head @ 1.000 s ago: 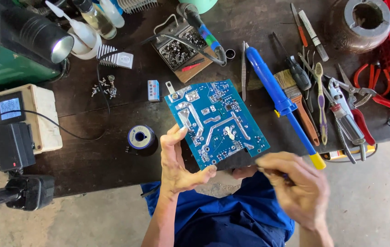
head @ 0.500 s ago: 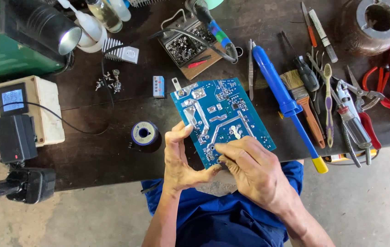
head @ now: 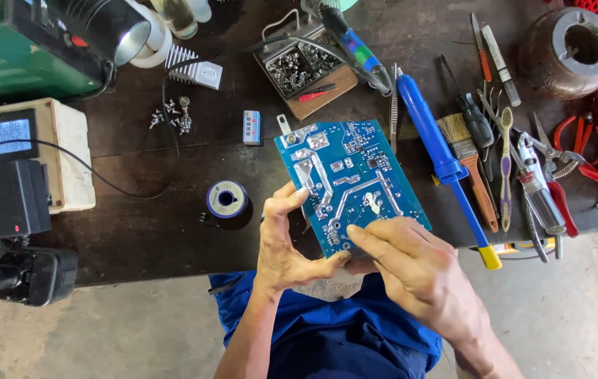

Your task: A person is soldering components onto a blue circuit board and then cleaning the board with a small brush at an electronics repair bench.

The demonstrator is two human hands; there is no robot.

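A blue circuit board [head: 348, 175] with silver solder traces lies tilted over the front edge of a dark wooden workbench [head: 144, 231]. My left hand [head: 286, 242] grips the board's near left edge, thumb under the corner and fingers on top. My right hand [head: 411, 270] rests on the board's near right corner, fingertips pressing the surface beside the left thumb. I cannot tell whether the right hand pinches anything small.
A solder spool [head: 227, 198] sits left of the board. A blue desoldering pump [head: 443, 158], brush, screwdrivers and red pliers [head: 583, 165] lie to the right. A tray of small parts [head: 306, 67] is behind. A meter box [head: 22, 151] and black adapter stand at left.
My right hand came up from below the bench edge onto the board's near right corner and has settled there. The left hand has kept its grip on the board.
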